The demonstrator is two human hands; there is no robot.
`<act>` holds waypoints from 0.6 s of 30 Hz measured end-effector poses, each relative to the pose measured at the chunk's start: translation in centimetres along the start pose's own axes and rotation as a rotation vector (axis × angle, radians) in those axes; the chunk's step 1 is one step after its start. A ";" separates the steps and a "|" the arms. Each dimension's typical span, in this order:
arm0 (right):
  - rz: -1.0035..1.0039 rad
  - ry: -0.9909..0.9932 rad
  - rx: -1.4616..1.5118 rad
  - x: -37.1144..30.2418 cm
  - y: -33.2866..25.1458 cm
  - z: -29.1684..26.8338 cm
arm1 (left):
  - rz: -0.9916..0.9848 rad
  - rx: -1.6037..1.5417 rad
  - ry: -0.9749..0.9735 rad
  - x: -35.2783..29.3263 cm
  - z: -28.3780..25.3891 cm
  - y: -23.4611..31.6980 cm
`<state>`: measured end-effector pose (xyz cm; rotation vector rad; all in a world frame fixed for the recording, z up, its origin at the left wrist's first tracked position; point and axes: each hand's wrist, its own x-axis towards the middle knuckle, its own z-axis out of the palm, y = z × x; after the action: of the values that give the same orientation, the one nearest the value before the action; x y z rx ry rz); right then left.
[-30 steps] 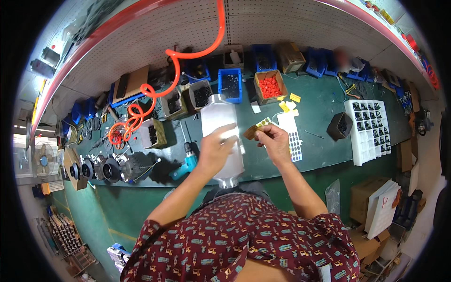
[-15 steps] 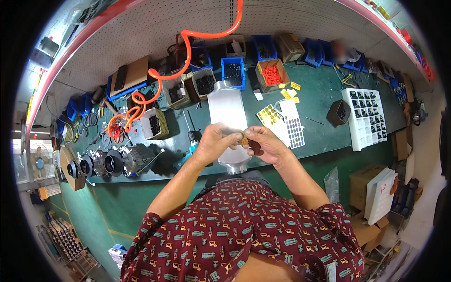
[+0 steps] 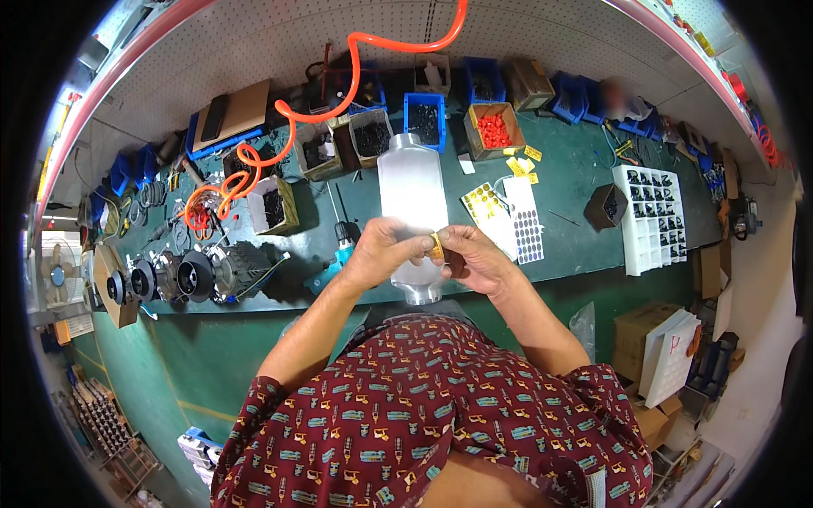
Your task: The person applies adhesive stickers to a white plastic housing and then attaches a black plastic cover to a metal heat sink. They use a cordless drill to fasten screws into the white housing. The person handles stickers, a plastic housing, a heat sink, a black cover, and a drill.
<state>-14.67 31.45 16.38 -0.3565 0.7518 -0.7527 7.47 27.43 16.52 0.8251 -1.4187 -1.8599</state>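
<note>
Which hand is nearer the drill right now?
Left. The left hand is just right of the drill; the right hand is farther right, beyond the left hand.

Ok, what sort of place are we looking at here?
Probably a small assembly workshop: the green workbench carries a teal power drill, a box of small red parts and a row of motor-like units.

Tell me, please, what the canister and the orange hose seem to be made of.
Canister: probably metal, satin-finished, judging by its silvery sheen and shiny necks. Hose: likely flexible plastic, smooth, from its even colour and loose coils.
</note>
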 end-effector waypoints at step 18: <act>-0.047 0.061 -0.052 -0.8 -0.4 0.7 | -0.050 0.014 0.001 -0.4 0.2 0.1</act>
<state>-14.74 31.72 17.46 -0.4007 0.8237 -0.7926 7.56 27.86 16.75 0.8753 -1.4241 -1.8888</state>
